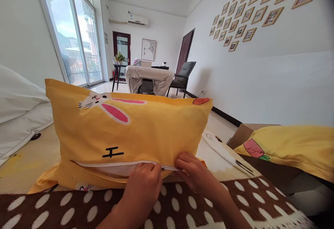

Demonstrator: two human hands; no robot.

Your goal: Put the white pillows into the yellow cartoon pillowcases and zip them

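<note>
A yellow pillowcase point(159, 128) with rabbit and carrot prints stands on its long side in front of me, filled out by a pillow. Along its lower edge runs a white zipper point(173, 168), which gapes on the left and shows the white pillow point(112, 170) inside. At the middle of that opening, my left hand point(146, 180) is closed with its fingers pinched on the zipper edge. Just to the right, my right hand point(191, 171) grips the pillowcase by the zipper's right part, thumb below and fingers above. The zipper pull cannot be made out clearly.
Beneath lies a brown and cream dotted blanket point(91, 215). White bedding point(21, 107) is heaped at the left. On the right, another yellow printed cloth point(294, 149) lies over a cardboard box point(247, 131). A covered table point(148, 74) and a dark chair point(184, 76) stand farther back.
</note>
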